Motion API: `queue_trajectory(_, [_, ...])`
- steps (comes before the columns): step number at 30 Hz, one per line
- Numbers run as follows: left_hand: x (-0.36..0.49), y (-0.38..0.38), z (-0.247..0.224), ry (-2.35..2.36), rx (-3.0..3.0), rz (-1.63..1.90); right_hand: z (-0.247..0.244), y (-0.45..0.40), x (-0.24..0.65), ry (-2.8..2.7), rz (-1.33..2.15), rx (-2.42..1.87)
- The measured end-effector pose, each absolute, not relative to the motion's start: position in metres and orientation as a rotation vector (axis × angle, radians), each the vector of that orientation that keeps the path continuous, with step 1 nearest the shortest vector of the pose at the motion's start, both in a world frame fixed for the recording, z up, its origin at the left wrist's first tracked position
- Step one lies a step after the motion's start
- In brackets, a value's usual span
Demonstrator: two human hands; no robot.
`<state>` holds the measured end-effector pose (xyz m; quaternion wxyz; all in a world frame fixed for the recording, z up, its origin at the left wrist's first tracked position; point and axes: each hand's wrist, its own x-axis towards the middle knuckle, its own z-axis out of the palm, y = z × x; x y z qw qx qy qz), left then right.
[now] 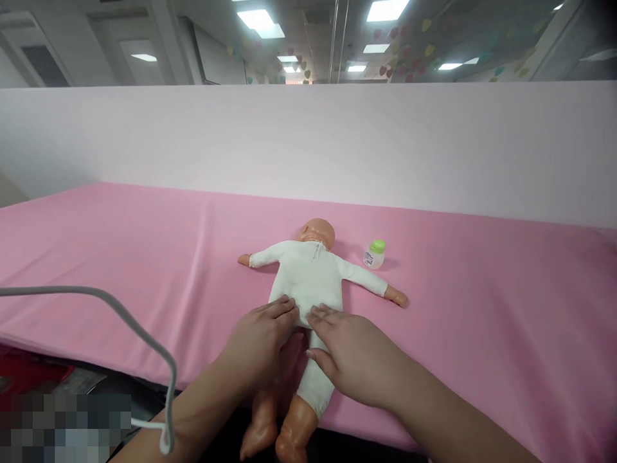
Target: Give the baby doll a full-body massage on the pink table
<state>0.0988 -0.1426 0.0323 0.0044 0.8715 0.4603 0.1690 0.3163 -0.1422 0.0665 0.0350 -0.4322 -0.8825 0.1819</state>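
Note:
A baby doll (313,273) with a white cloth body lies on a pink cloth (457,289), its head away from me and its arms spread. The face is turned down or away, and the legs reach the near edge. My left hand (267,331) lies flat on the left side of the doll's lower body, fingers stretched out. On the right side my right hand (349,347) rests in the same way, its thumb apart from the fingers. Neither hand grips anything. Beyond the doll's right-hand arm stands a small clear jar (374,256) with a green lid.
A white panel (308,141) rises behind the pink cloth, with glass and ceiling lights above it. A grey cable (130,321) curves in from the left, over my left forearm. Something red (29,379) shows below the cloth's left edge.

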Motion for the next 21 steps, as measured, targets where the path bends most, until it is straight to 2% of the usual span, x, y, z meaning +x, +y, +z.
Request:
queue_trajectory(8, [0.108, -0.121, 0.06, 1.557, 2.68, 0.376, 0.067, -0.13, 0.319, -2.527, 0.573, -1.339])
queue_trajectory(11, [0.109, -0.109, 0.058, 1.468, 2.786, 0.421, 0.058, -0.12, 0.321, -2.446, 0.577, -1.324])
queue_trajectory(17, [0.112, -0.102, 0.041, 1.403, 2.753, 0.279, 0.04, -0.108, 0.317, -2.446, 0.659, -1.311])
queue_trajectory(21, [0.115, -0.103, 0.051, 1.404, 2.703, 0.299, 0.04, -0.102, 0.32, -2.414, 0.62, -1.277])
